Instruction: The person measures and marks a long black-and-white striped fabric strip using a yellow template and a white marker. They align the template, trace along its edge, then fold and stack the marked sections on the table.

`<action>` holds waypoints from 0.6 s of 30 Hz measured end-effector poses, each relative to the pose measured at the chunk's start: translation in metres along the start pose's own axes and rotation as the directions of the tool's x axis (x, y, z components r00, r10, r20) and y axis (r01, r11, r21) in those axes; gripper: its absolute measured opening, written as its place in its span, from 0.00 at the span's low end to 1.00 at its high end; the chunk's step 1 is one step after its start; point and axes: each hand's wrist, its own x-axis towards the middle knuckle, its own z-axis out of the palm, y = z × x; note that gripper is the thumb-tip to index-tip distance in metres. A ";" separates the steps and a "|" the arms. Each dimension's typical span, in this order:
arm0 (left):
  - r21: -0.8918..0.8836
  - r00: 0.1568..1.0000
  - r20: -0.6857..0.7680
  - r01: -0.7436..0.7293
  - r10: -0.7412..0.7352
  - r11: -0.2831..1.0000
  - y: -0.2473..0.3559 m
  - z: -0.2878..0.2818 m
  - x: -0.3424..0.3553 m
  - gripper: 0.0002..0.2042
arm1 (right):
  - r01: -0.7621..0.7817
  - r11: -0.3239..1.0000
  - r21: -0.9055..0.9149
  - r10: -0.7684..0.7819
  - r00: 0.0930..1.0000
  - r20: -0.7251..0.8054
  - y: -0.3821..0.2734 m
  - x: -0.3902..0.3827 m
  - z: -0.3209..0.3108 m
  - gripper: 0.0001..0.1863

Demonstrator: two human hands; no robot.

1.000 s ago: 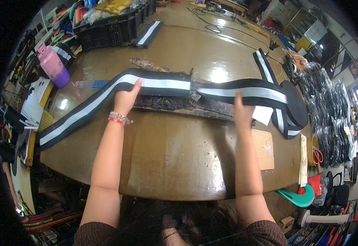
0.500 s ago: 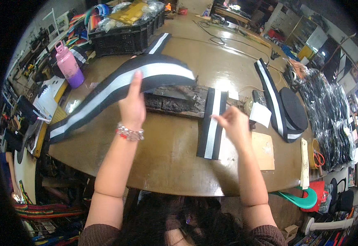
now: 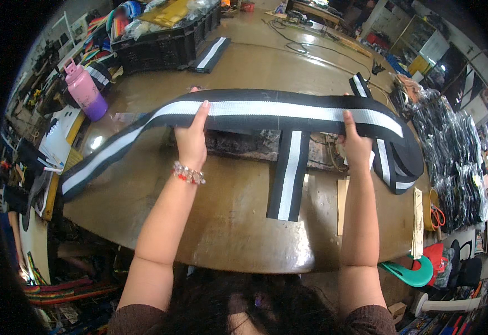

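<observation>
A long black webbing strap (image 3: 277,110) with a white centre stripe stretches between my hands, above the table. My left hand (image 3: 191,142) is closed on it, thumb on top. Further along to the right, my right hand (image 3: 358,148) pinches it the same way. The strap's left end droops towards the table edge. Under the strap lies a dark, rough block (image 3: 235,144), partly hidden. A short cut webbing piece (image 3: 286,190) lies between my forearms, its upper end covered by the strap. At the right, a webbing roll (image 3: 414,159) stands partly behind the held strap.
Another short webbing strip (image 3: 213,54) lies beside a black crate (image 3: 160,50) at the back left. A pink-purple bottle (image 3: 85,89) stands left. Plastic-wrapped packs (image 3: 450,156) are stacked at right, near orange-handled scissors (image 3: 437,216) and a green curved object (image 3: 411,272) at the table edge.
My right hand has left the short webbing piece, moved right and up, and taken hold of the long strap. The strap now spans rightwards between both hands.
</observation>
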 end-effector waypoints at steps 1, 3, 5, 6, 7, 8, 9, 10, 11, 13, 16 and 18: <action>0.118 1.000 0.012 -0.015 0.013 0.993 -0.005 -0.004 0.009 0.18 | -0.029 0.999 -0.020 0.028 0.999 -0.026 0.008 0.003 0.005 0.19; 0.369 0.999 0.048 -0.029 0.012 0.929 -0.012 -0.009 0.022 0.18 | -0.028 0.999 -0.028 0.026 0.997 -0.075 0.022 0.007 0.016 0.16; 0.629 0.996 0.077 -0.014 -0.045 0.777 -0.014 -0.016 0.029 0.17 | -0.057 0.996 -0.071 0.051 0.995 -0.088 0.036 0.009 0.023 0.16; 0.753 0.997 0.052 0.003 -0.065 0.658 -0.015 -0.019 0.031 0.17 | -0.043 0.995 -0.092 0.035 0.995 -0.095 0.043 0.010 0.025 0.17; 0.755 0.992 0.129 -0.105 0.010 0.648 -0.017 -0.023 0.032 0.17 | -0.055 0.995 -0.081 0.047 0.995 -0.090 0.050 0.010 0.025 0.17; 0.727 0.983 0.182 -0.146 0.016 0.671 -0.019 -0.027 0.033 0.17 | -0.053 0.995 -0.082 0.047 0.996 -0.080 0.057 0.009 0.024 0.17; 0.711 0.978 0.209 -0.162 0.016 0.685 -0.022 -0.031 0.033 0.17 | -0.059 0.994 -0.089 0.052 0.996 -0.079 0.064 0.008 0.024 0.17; 0.678 0.966 0.257 -0.204 0.032 0.706 -0.025 -0.034 0.033 0.17 | 0.004 0.998 -0.069 -0.007 0.999 -0.043 0.071 0.006 0.022 0.18; 0.694 0.966 0.256 -0.216 0.045 0.687 -0.029 -0.037 0.033 0.18 | -0.078 0.992 -0.094 0.071 0.995 -0.070 0.077 0.004 0.024 0.18; 0.681 0.943 0.314 -0.308 0.115 0.664 -0.035 -0.041 0.032 0.20 | -0.169 0.964 -0.207 0.158 0.985 -0.067 0.088 -0.002 0.026 0.19; 0.691 0.938 0.328 -0.320 0.112 0.648 -0.042 -0.044 0.030 0.22 | -0.158 0.974 -0.160 0.144 0.985 -0.096 0.098 -0.008 0.033 0.18; 0.683 0.930 0.347 -0.338 0.120 0.647 -0.044 -0.046 0.030 0.21 | -0.239 0.960 -0.144 0.230 0.970 -0.076 0.103 -0.011 0.037 0.18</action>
